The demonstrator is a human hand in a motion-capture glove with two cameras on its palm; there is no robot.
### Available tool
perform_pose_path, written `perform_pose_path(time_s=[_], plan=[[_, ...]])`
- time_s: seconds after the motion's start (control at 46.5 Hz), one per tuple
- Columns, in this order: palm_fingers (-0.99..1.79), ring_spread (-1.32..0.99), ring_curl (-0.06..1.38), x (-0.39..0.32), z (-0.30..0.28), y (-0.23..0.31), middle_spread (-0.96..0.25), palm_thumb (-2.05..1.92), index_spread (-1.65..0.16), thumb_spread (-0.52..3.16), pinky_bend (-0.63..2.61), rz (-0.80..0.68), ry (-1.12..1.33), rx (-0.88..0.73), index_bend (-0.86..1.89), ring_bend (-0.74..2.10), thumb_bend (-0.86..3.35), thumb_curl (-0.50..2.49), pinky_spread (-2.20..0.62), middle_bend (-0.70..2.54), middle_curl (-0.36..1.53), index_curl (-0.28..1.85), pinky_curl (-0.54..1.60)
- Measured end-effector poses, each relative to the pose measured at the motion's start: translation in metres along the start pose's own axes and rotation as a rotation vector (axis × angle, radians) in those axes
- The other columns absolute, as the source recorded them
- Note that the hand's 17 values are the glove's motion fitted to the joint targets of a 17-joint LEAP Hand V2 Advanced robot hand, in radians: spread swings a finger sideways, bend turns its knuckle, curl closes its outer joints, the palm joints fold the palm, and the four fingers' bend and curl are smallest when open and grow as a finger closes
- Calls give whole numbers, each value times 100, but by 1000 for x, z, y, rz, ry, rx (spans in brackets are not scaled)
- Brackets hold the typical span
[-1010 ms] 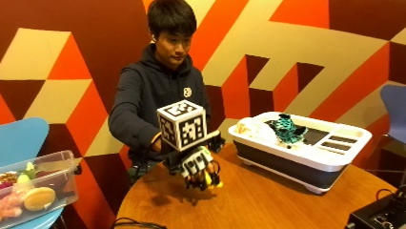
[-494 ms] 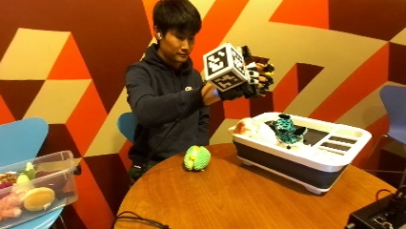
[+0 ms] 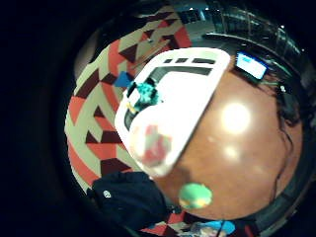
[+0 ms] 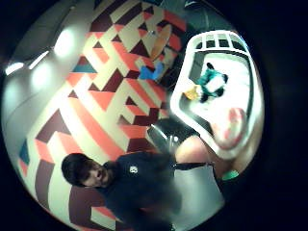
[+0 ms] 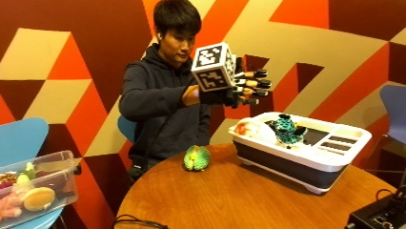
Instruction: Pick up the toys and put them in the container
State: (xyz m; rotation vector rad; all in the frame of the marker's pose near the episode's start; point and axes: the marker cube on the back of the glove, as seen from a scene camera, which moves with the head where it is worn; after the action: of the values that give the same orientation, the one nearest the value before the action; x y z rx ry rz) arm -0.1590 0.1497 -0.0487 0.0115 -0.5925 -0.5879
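Released since the earlier frame, a white-and-red toy (image 5: pixel 252 129) lies in the container (image 5: pixel 298 160).
My right hand (image 5: pixel 244 88) hangs open above; next I reach left for the green toy (image 5: pixel 197 158).

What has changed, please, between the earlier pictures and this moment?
The gloved right hand rose from low beside the green toy to above the white container; a pale pink toy now lies inside, and the hand's fingers are open. The green toy stays on the table, the teal toy in the container.

A geometric orange, maroon and cream wall (image 5: pixel 76 57) backs blue chairs (image 5: pixel 22 138).
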Motion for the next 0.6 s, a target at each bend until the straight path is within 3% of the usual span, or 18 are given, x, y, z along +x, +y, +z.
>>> perform_pose_path(time_s=[0.15, 0.408, 0.537, 0.602], plan=[[-17, -8, 18, 44, -16, 60, -4, 18, -27, 119, 68, 103, 287, -62, 14, 21, -2, 35, -4, 17, 37, 21, 28], [-21, -6, 21, 114, 60, 133, -2, 19, -23, 118, 70, 343, 461, -521, 5, 21, -1, 33, -2, 14, 34, 18, 30], [-18, -6, 23, 125, 88, 147, -2, 26, -24, 119, 80, 321, 530, -650, 6, 23, 1, 34, -1, 13, 32, 16, 33], [11, -10, 28, 126, 95, 149, -5, 38, -26, 122, 92, 283, 549, -653, 6, 42, 7, 36, -4, 15, 31, 14, 36]])
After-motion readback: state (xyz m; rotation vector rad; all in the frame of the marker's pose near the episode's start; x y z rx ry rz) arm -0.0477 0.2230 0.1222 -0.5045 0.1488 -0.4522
